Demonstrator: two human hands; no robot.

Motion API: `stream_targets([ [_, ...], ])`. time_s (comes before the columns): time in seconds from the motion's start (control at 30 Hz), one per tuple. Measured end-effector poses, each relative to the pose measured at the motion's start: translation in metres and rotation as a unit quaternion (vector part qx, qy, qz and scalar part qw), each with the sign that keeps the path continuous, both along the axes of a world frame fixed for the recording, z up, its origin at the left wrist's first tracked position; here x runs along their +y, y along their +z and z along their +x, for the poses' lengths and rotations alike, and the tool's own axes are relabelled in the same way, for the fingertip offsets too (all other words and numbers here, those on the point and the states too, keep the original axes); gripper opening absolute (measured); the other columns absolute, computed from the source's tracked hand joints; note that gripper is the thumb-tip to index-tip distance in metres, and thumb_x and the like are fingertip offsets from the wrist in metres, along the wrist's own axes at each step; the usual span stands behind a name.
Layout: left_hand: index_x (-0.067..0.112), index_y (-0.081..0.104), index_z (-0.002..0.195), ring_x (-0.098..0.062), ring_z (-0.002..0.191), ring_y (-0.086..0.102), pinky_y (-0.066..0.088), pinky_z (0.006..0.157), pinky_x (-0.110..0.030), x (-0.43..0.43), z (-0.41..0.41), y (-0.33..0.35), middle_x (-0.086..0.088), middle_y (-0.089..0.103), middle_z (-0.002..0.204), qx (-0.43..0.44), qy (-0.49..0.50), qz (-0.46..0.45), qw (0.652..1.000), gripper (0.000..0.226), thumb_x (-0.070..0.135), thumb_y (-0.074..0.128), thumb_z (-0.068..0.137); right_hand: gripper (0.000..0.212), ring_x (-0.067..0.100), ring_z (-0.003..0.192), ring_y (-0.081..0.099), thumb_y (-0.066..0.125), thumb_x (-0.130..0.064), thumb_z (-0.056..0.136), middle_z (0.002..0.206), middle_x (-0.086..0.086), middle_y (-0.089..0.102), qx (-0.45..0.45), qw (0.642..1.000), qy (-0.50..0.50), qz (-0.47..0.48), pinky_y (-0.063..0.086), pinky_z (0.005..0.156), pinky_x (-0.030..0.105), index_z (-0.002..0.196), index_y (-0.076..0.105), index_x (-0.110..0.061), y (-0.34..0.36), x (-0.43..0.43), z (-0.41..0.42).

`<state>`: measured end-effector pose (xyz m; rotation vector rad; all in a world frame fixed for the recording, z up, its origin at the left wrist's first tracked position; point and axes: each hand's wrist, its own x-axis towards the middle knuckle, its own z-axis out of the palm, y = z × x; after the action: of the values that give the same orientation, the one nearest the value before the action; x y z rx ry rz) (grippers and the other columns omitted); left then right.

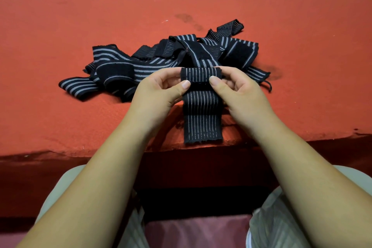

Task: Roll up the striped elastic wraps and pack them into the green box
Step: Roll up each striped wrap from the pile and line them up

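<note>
The red felt-covered worktop [80, 16] fills the upper half of the frame. At its centre lies a tangled pile of black elastic wraps with grey stripes [161, 56], all unrolled, so most of the task seems undone; no green box is in view. Below the pile, one black grey-striped wrap [201, 110] has only its top end turned over, tail flat toward the near edge. The left hand [159, 88] and right hand [239, 88] each pinch that small roll, grip closed on it.

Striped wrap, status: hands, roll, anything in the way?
Left hand and right hand pinch the striped wrap at its rolled top. Tail hangs loose. Pile of unrolled wraps just behind. Green box not in view.
</note>
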<state>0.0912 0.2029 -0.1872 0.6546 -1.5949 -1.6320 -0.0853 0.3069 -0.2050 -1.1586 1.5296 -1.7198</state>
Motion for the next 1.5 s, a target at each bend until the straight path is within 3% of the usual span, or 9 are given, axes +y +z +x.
stream_targets([
  [0.2,0.012,0.074,0.126,-0.027,0.113,0.076,0.062,0.101,-0.047,0.003,0.0,0.001,-0.018,0.078,0.12,-0.016,0.002,-0.005,1.0,0.025,0.007,0.071,0.102,0.036,0.012,0.108,0.072,0.069,-0.006,0.103,0.121,0.003,0.076,0.048,0.999,-0.005,-0.018,0.058,0.094,0.03,0.137,0.065,-0.02,0.003,0.002,-0.003],
  [0.33,0.016,0.072,0.125,-0.023,0.104,0.079,0.063,0.083,-0.033,0.002,0.0,0.002,-0.011,0.081,0.112,-0.01,0.011,-0.02,1.0,0.029,0.0,0.07,0.101,0.035,0.014,0.101,0.073,0.074,-0.019,0.102,0.118,0.013,0.077,0.039,0.999,0.0,-0.022,0.061,0.088,0.032,0.134,0.068,-0.031,0.005,0.004,-0.002],
  [0.47,0.017,0.073,0.126,-0.024,0.111,0.078,0.063,0.091,-0.037,0.003,-0.001,0.002,-0.011,0.08,0.117,-0.011,0.006,-0.018,1.0,0.03,0.003,0.073,0.099,0.026,0.009,0.098,0.072,0.071,-0.021,0.105,0.111,0.003,0.08,0.014,0.999,-0.015,-0.027,0.056,0.084,0.026,0.13,0.069,-0.019,0.004,0.001,0.0],
  [0.6,0.014,0.077,0.12,-0.021,0.104,0.079,0.063,0.097,-0.042,0.007,-0.003,0.003,-0.009,0.081,0.116,-0.02,0.024,0.014,0.999,0.025,0.03,0.076,0.102,0.03,0.013,0.106,0.071,0.072,-0.021,0.101,0.115,0.001,0.077,0.057,0.998,-0.012,-0.028,0.057,0.092,0.032,0.13,0.069,-0.028,0.001,0.002,-0.003],
  [0.8,0.005,0.074,0.12,-0.02,0.104,0.079,0.061,0.086,-0.03,0.007,-0.002,0.007,-0.011,0.081,0.114,0.028,0.021,0.04,0.999,0.02,0.013,0.072,0.102,0.036,0.017,0.093,0.067,0.074,-0.03,0.1,0.113,0.016,0.077,-0.006,1.0,0.007,-0.013,0.052,0.079,0.038,0.134,0.068,-0.023,0.003,0.002,0.003],
  [0.97,0.004,0.075,0.124,-0.025,0.114,0.077,0.061,0.101,-0.041,0.004,-0.003,0.005,-0.015,0.08,0.117,0.024,0.039,0.033,0.998,0.027,0.01,0.078,0.097,0.026,0.018,0.101,0.069,0.072,-0.024,0.104,0.123,0.019,0.076,-0.009,1.0,-0.003,-0.021,0.054,0.09,0.04,0.128,0.075,-0.018,0.003,0.003,0.0],
  [1.1,0.005,0.08,0.12,-0.026,0.117,0.076,0.058,0.108,-0.047,0.004,-0.002,0.001,-0.011,0.082,0.115,0.016,0.066,0.032,0.997,0.029,0.017,0.083,0.094,0.027,0.025,0.104,0.072,0.071,-0.025,0.102,0.122,0.015,0.077,0.006,1.0,-0.015,-0.02,0.058,0.093,0.043,0.127,0.076,-0.021,0.002,0.002,0.001],
  [1.27,0.005,0.08,0.121,-0.024,0.116,0.077,0.057,0.109,-0.045,0.009,-0.005,-0.002,-0.009,0.082,0.115,0.013,0.058,0.024,0.998,0.026,0.021,0.076,0.101,0.027,-0.002,0.103,0.07,0.064,-0.021,0.107,0.119,-0.012,0.079,0.078,0.997,-0.028,0.012,0.052,0.091,0.024,0.131,0.075,-0.026,0.006,0.005,0.002],
  [1.5,0.006,0.074,0.128,-0.027,0.117,0.076,0.057,0.111,-0.048,0.004,-0.007,-0.007,-0.011,0.081,0.118,0.009,0.062,0.047,0.997,0.035,0.005,0.081,0.093,0.039,-0.005,0.114,0.068,0.068,-0.034,0.103,0.128,-0.023,0.075,0.105,0.992,-0.038,0.061,0.053,0.114,0.043,0.141,0.069,-0.04,0.006,0.007,0.002],
])
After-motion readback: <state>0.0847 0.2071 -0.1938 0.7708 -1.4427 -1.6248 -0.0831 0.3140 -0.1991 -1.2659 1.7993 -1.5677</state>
